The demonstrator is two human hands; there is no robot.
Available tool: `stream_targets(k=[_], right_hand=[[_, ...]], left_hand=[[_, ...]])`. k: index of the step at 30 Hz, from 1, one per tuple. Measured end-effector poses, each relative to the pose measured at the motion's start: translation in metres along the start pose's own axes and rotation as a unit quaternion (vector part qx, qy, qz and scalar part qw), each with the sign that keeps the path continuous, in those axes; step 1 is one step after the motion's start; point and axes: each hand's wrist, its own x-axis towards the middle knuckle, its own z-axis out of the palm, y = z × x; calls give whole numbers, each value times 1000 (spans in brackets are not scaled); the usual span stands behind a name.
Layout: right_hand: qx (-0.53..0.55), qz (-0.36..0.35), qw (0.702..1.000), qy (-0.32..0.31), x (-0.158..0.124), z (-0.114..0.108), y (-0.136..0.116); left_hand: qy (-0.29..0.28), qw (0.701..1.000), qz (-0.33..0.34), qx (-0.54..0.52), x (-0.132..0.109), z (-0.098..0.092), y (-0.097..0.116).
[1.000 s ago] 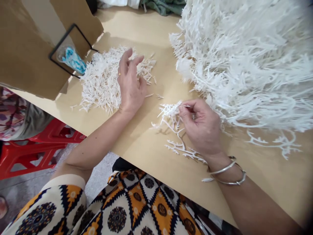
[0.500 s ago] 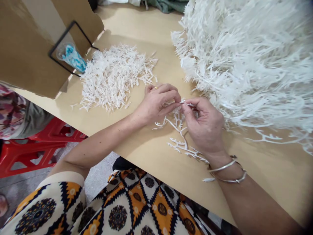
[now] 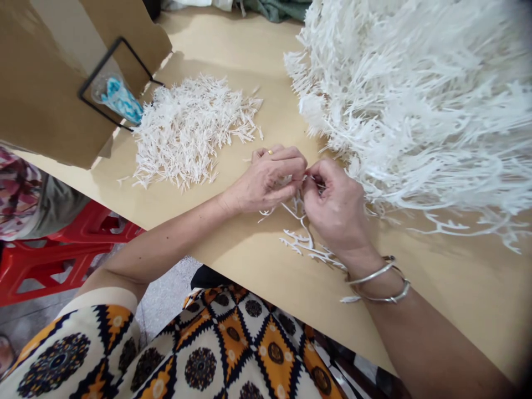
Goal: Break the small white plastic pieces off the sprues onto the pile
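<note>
"Where are the hands?"
"Over the table, a little in from its near edge. The left hand and right hand meet fingertip to fingertip."
"Are they grasping anything?"
"The right pinches a white branched sprig between thumb and finger. The left has its fingers curled in at the same spot, but I can't tell whether it grips the sprig too, because the fingers hide the meeting point."
"And the rest of the sprig?"
"It spreads below the two hands towards the table's near edge, its forked twigs reaching under the right wrist. A small loose white piece lies closer to that edge, just beside the bangles."
"What else is on the table?"
"A big tangled heap of white sprigs fills the far right part, with a few strands trailing out on its near side. Beyond the left hand, towards the left end, lies a smaller heap of short white pieces."
"And past that?"
"A cardboard box stands at the left end. A black wire frame is in front of it, and inside that a clear cup leans, with something blue and white in it."
"Anything along the far edge?"
"Some green cloth."
</note>
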Motion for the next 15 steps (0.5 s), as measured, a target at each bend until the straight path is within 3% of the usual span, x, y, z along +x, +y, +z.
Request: stream_targets(k=[6, 8, 11, 15], right_hand=[[20, 39, 998, 38, 9, -5, 22], [32, 56, 996, 60, 13, -8, 35], [92, 71, 991, 72, 13, -8, 49], [176, 83, 979, 62, 11, -5, 47]], left_hand=[[-67, 996, 65, -10, -3, 2, 25], [-55, 996, 66, -14, -2, 3, 27], [68, 997, -39, 12, -1, 1, 2], [283, 944, -152, 70, -4, -3, -51]])
